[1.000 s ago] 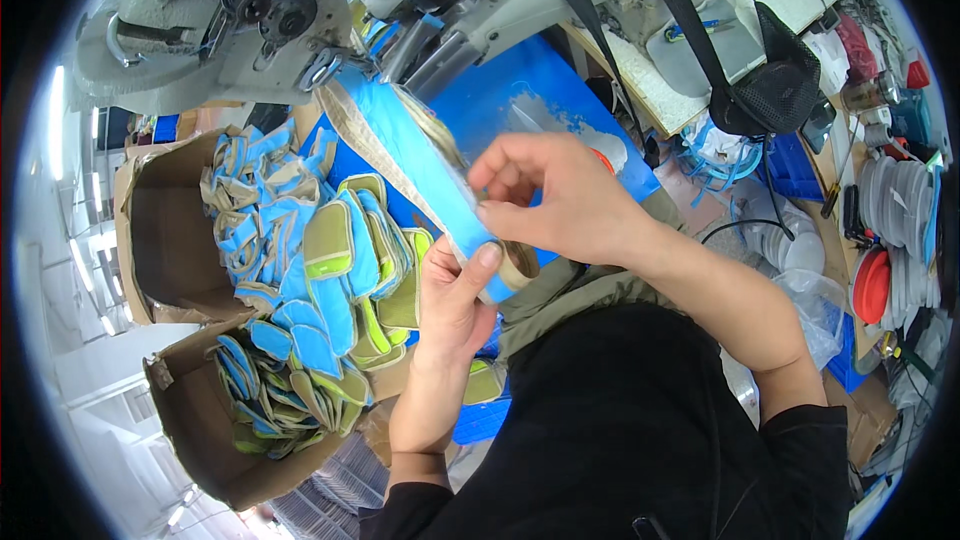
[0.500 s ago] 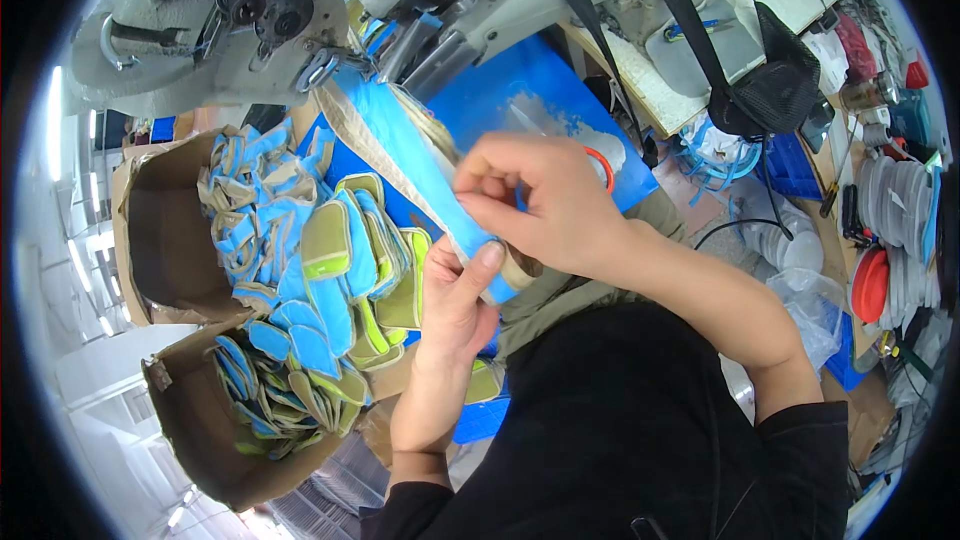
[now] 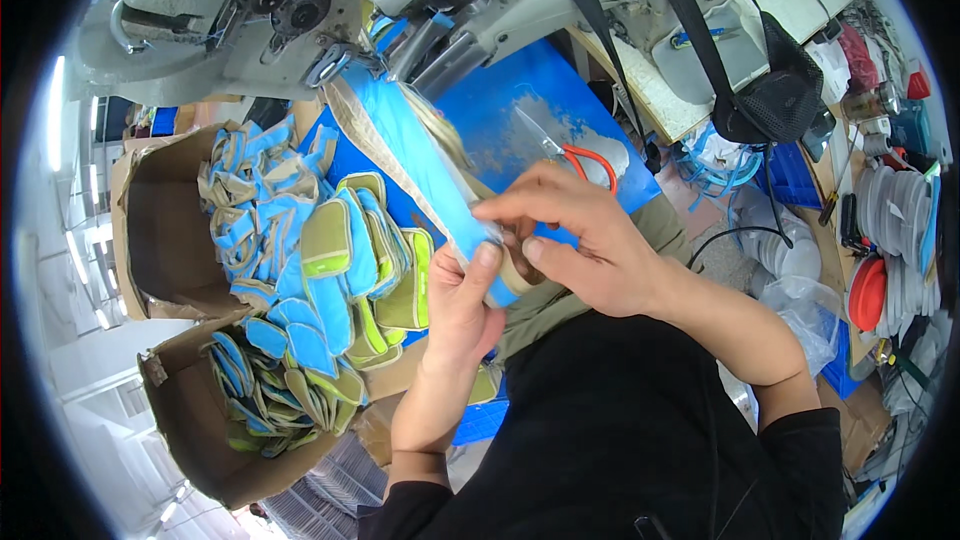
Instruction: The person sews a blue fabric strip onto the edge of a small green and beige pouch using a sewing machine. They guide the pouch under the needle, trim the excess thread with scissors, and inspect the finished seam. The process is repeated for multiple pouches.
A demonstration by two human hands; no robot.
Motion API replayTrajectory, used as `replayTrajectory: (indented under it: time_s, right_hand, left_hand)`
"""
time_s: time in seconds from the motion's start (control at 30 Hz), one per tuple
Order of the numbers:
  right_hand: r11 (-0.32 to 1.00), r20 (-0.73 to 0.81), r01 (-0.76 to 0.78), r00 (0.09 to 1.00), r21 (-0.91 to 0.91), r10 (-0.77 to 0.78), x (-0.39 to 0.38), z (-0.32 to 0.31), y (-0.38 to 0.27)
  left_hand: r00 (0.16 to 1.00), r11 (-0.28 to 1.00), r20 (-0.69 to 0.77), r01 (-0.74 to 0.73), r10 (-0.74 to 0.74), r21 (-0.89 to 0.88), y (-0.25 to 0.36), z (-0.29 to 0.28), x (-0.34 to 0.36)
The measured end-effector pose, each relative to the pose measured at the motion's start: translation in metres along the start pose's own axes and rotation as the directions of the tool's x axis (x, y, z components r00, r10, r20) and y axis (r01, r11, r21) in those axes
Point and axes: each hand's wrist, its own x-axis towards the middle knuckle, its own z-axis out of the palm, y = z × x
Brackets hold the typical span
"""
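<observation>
Centre of frame: strip [image 3: 420, 155] on a diagonal, upper end up against the machine [image 3: 560, 10] at upper centre, lower end in the left hand [image 3: 460, 305] just below centre. Long axis runs upper left to lower right. Key relation: most of the strip lies up and left of the right hand [image 3: 590, 245], whose index finger points left across the long axis, its tip at the strip's right edge. Left hand is nearer, on the lower end; right hand just beside it. Left fingers: clamped on the strip, thumb flat on the blue face, rest behind. Right fingers: thumb and index tips apart, others curled; can't tell if they pinch the edge, contact partly hidden. Strip looks soft, bright blue down the middle, beige along both long sides, right side rumpled and layered nearer the machine, lower end curling over beyond the left thumb. Blue table [image 3: 560, 70] shows behind, scissors [image 3: 590, 152] with orange-red handles on it, up and right of the strip, just above the right hand. Left of the strip: pile of blue, beige and green pads [image 3: 330, 240], near the left hand. Farther left: upper box [image 3: 170, 230], blue-beige pieces [image 3: 260, 170] at its mouth; lower box [image 3: 180, 420] with more pads in it.
</observation>
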Motion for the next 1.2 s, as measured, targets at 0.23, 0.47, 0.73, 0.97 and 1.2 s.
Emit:
replayTrajectory:
  time_s: [0.23, 0.47, 0.73, 0.97, 1.2]
  right_hand:
    - [0.992, 0.04, -0.07, 0.996, -0.106, 0.074, 0.012, 0.003, -0.011]
    - [0.987, -0.114, -0.053, 0.993, -0.151, 0.036, 0.044, 0.024, -0.004]
    - [0.984, -0.177, -0.103, 0.981, -0.147, 0.076, 0.056, 0.031, 0.001]
    - [0.879, -0.113, -0.323, 0.917, 0.35, 0.382, 0.048, 0.03, 0.005]
    - [0.782, 0.028, -0.432, 0.882, 0.449, 0.471, 0.051, 0.021, 0.004]
  left_hand:
    - [0.998, 0.998, -0.066, 0.008, -0.012, -0.059, 0.002, 0.014, 0.001]
    - [1.0, 0.999, 0.002, 0.012, -0.012, -0.051, -0.002, -0.003, 0.0]
    - [1.0, 0.999, 0.0, 0.019, -0.019, -0.029, -0.004, -0.003, 0.002]
    - [1.0, 0.995, 0.012, -0.007, 0.006, 0.098, -0.005, -0.009, 0.004]
    - [0.916, 0.854, -0.112, -0.308, 0.385, 0.418, 0.064, -0.023, 0.072]
